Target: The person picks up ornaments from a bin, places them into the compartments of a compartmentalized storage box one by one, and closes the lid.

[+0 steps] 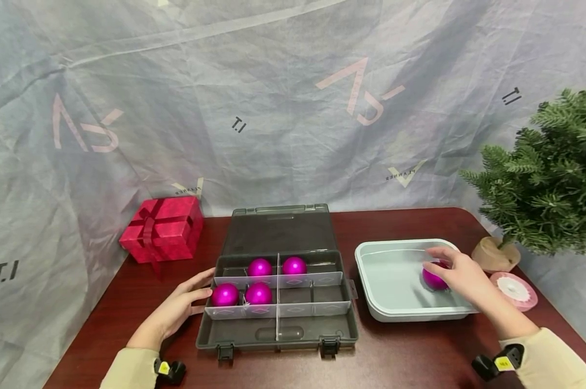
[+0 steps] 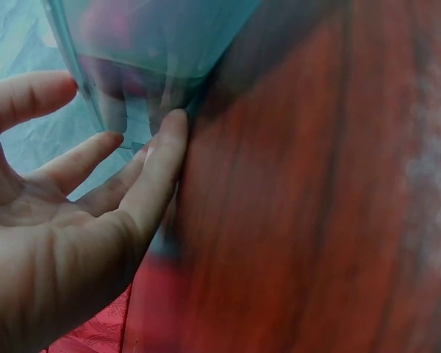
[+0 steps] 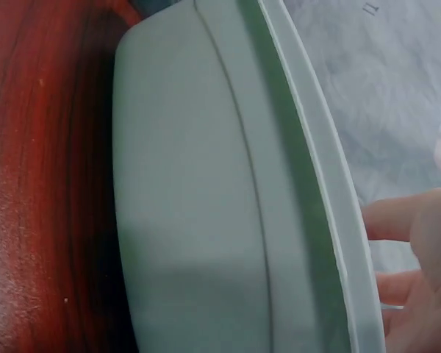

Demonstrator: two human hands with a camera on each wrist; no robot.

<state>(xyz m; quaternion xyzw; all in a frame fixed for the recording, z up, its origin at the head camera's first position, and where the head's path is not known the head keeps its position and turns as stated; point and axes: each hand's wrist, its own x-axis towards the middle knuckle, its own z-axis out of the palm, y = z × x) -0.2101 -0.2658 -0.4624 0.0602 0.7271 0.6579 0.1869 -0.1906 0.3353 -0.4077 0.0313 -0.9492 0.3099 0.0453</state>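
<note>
At the tray's right side, my right hand [image 1: 460, 273] grips a shiny magenta bauble [image 1: 433, 277] with thumb and fingers. The pale tray [image 1: 371, 297] surrounds that bauble; in the right wrist view, the tray wall [image 3: 198, 191] hides it and parts of the fingers. My left hand [image 1: 183, 302] touches the left side of a dark, see-through divided box [image 1: 312, 329], its fingers extended. Several baubles lie in the box: a bauble [image 1: 260, 268] and a bauble [image 1: 294, 266] in the back row, a bauble [image 1: 225, 295] and a bauble [image 1: 258, 294] at middle left.
The box lid [image 1: 279, 232] lies open toward the back. A red gift box [image 1: 164, 229] with a ribbon stands at the back left. On the right are a small fir tree [image 1: 551, 178] in a wooden base [image 1: 494, 256] and a pink ribbon spool [image 1: 528, 297].
</note>
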